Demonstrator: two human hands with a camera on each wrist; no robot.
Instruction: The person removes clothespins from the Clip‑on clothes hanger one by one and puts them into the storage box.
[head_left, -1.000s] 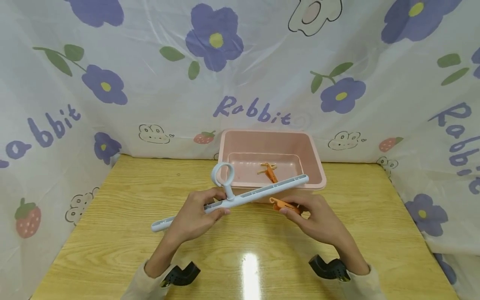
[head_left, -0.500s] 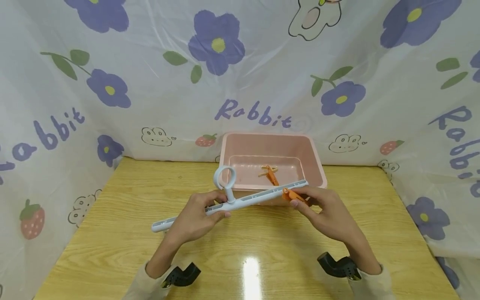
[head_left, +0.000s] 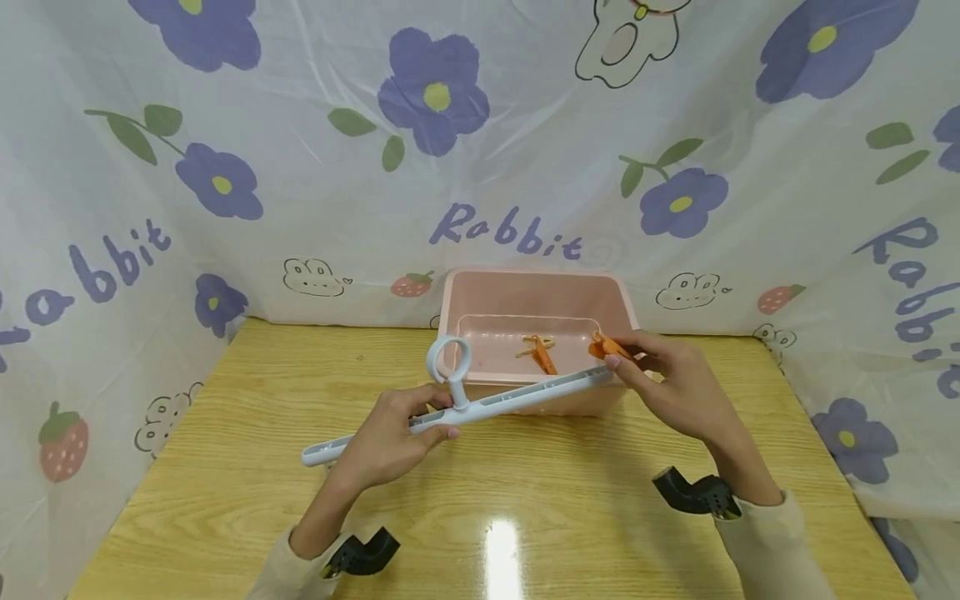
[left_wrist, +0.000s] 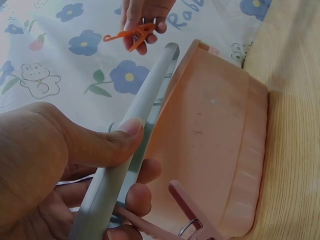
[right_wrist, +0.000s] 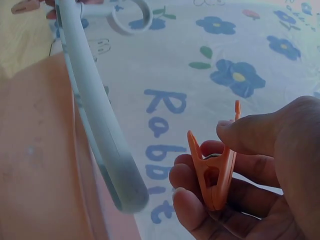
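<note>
A pale blue bar with a ring hook (head_left: 525, 398) is gripped near its middle by the left hand (head_left: 390, 437), thumb on one side and fingers on the other. The right hand (head_left: 678, 383) pinches an orange clip (head_left: 609, 347) just beyond the bar's right end; the right wrist view shows the clip (right_wrist: 215, 175) apart from the bar (right_wrist: 107, 130). Under the left hand's fingers, a pink clip (left_wrist: 192, 212) shows at the bar in the left wrist view.
A pink bin (head_left: 540, 287) stands behind the bar against the patterned cloth (head_left: 322, 200). Inside it lie an orange clip (head_left: 543, 358) and a yellowish clip (head_left: 525, 352). The wooden table (head_left: 480, 492) extends in front.
The right hand has moved right and away from the body with the orange clip, from in front of the bar to past its right end. The left hand and bar have hardly moved.
</note>
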